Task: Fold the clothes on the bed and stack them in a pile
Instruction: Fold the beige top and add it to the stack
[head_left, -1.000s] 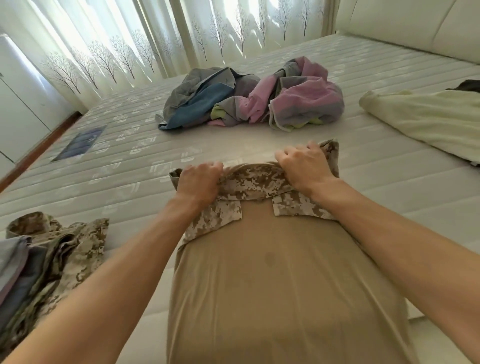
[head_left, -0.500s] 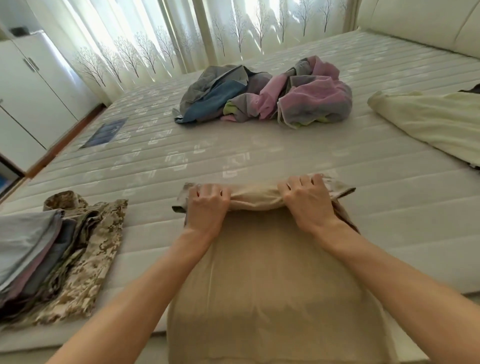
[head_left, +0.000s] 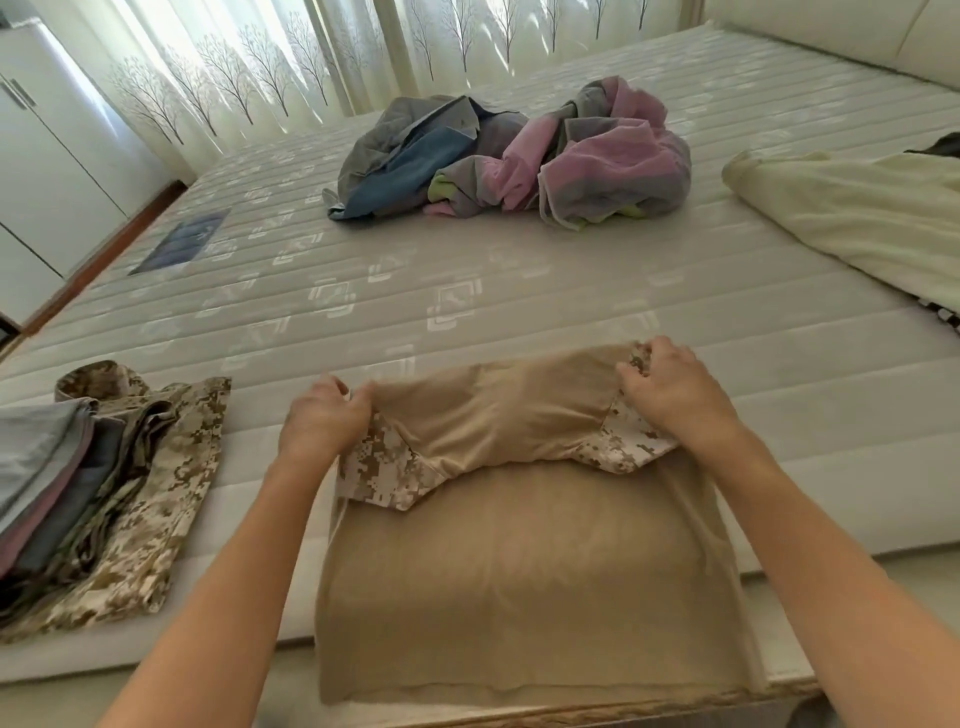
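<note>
A tan shirt with camouflage sleeves (head_left: 519, 561) lies at the near edge of the bed (head_left: 467, 296), its lower hem hanging over the edge. Its far part is folded back toward me, showing the camouflage sleeve ends. My left hand (head_left: 324, 415) grips the fold's left corner. At the right corner, my right hand (head_left: 675, 389) grips the fold. A pile of folded clothes (head_left: 88, 493), camouflage underneath and grey on top, sits at the near left. An unfolded heap of grey, blue and pink clothes (head_left: 514, 156) lies further back.
A pale yellow cloth (head_left: 857, 218) is spread at the right side of the bed. Curtains with a tree print (head_left: 311, 57) hang behind the bed. A white wardrobe (head_left: 47, 156) stands at the left. A dark label (head_left: 182, 247) marks the mattress at left.
Both hands have pulled the shirt's far end back toward me, laying a fold over the body. The camouflage sleeve ends now show on top. The view has tilted down.
</note>
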